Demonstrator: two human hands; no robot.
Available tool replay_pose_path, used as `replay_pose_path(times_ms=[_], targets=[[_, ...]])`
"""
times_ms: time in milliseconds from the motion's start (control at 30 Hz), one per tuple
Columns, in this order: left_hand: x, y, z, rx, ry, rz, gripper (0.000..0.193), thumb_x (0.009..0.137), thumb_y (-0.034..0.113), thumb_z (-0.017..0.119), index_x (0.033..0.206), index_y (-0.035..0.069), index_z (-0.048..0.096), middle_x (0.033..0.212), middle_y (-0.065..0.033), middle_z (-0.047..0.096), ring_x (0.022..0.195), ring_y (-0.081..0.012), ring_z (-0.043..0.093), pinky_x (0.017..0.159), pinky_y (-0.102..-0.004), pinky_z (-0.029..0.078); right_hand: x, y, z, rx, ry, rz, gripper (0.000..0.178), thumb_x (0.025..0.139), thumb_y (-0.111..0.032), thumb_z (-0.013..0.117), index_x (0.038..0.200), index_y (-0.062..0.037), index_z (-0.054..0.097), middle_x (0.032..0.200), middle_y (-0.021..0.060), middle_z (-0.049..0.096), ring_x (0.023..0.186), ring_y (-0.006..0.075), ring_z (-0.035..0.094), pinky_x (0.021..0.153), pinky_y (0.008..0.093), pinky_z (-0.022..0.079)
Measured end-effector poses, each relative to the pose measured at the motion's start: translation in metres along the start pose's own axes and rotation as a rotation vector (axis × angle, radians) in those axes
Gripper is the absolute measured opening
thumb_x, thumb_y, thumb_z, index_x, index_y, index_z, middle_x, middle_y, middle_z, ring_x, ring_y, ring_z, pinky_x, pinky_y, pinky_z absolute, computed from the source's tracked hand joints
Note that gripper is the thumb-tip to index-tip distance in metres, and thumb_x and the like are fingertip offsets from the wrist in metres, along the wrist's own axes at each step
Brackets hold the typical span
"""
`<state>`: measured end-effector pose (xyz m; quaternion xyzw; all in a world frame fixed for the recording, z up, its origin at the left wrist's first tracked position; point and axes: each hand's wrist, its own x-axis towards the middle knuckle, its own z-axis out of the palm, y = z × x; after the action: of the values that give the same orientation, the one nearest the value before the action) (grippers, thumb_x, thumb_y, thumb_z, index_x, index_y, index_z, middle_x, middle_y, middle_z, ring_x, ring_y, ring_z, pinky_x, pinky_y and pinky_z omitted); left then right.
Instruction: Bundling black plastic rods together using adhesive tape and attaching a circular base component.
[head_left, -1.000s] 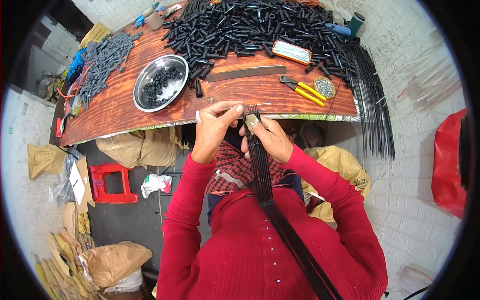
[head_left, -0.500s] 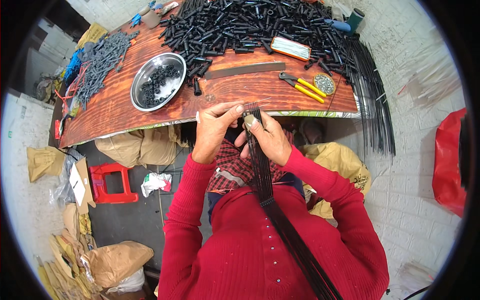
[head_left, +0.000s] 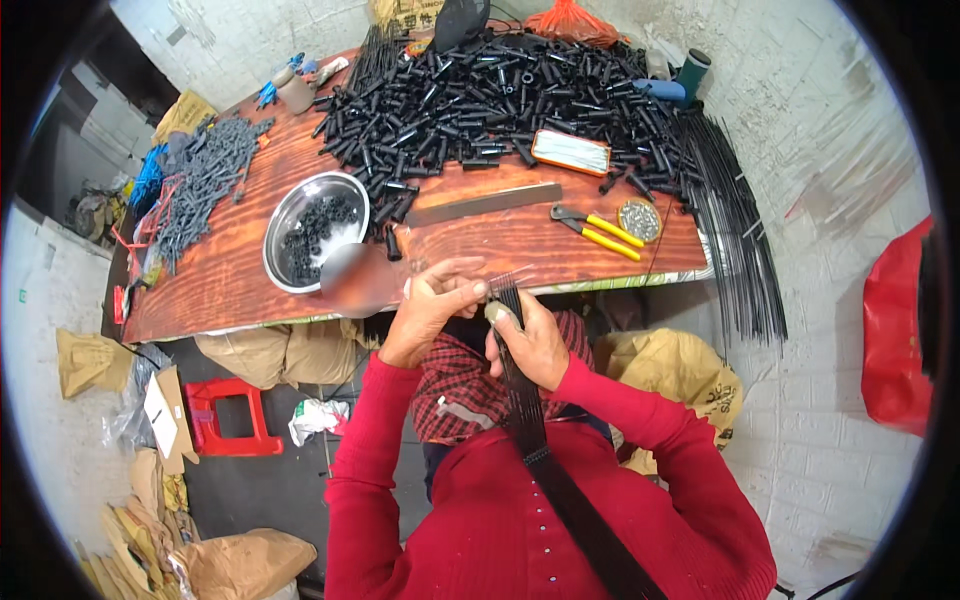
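Observation:
A flat band of thin black strands point(head_left: 522, 400) runs up from my lap, its tips fanned out just short of the table edge. My right hand point(head_left: 538, 342) is closed around the band near those tips, the thumb, which has a tan covering point(head_left: 497, 313), pressing on top. Beside it, my left hand point(head_left: 430, 315) pinches a thin wire point(head_left: 515, 274) that lies across the strands. Its other fingers stretch out loosely. Exactly how the wire passes between the strands is too fine to make out. Further down, a crosswise binding point(head_left: 537, 455) holds the band together.
On the wooden table point(head_left: 470, 235) stand a metal bowl point(head_left: 268, 240) of small black rings, a metal strip point(head_left: 485, 205), yellow-handled pliers point(head_left: 610, 238), a tin of small metal pieces point(head_left: 640, 220) and an orange-edged box point(head_left: 570, 152). Black tubes point(head_left: 450, 100) heap behind. Long black rods point(head_left: 740, 240) overhang the right.
The view has shifted, so the table and hands sit lower in it and more of the far side shows. Both hands keep their grips, with little other visible movement.

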<state>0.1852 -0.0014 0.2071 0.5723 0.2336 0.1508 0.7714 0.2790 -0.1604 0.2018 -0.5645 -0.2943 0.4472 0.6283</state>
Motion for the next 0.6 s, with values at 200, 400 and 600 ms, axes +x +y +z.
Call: replay_pose_path(times_ms=[200,400,600], targets=[[0.087,0.01,-0.045,0.62,-0.081,0.1,0.028,0.095,0.023,0.065,0.112,0.001,0.07,0.083,-0.0037,0.071,0.068,-0.0077,0.062,0.064,-0.0254,0.052,0.014,0.008,-0.012,0.059,0.083,0.079,0.026,0.103,-0.025,0.05,0.112,-0.0005,0.047,0.069,0.0095,0.061,0.05,0.017,0.062,0.047,0.0277,0.052],[0.204,-0.005,-0.05,1.096,0.27,0.822,0.017,0.082,0.011,0.067,0.098,0.005,0.072,0.094,-0.0126,0.068,0.086,-0.0305,0.065,0.077,-0.0378,0.053,0.026,0.008,-0.018,0.043,0.088,0.126,0.027,0.103,-0.027,0.052,0.11,-0.0014,0.046,0.068,0.0101,0.061,0.05,0.0176,0.062,0.047,0.0287,0.052],[0.253,-0.032,-0.042,1.469,0.193,0.82,0.026,0.077,0.013,0.072,0.103,0.008,0.068,0.097,-0.0127,0.064,0.093,-0.0332,0.062,0.077,-0.0432,0.052,0.032,0.011,-0.026,0.036,0.089,0.154,0.03,0.103,-0.031,0.052,0.11,-0.0019,0.046,0.069,0.0098,0.061,0.05,0.0171,0.062,0.047,0.0284,0.051]])
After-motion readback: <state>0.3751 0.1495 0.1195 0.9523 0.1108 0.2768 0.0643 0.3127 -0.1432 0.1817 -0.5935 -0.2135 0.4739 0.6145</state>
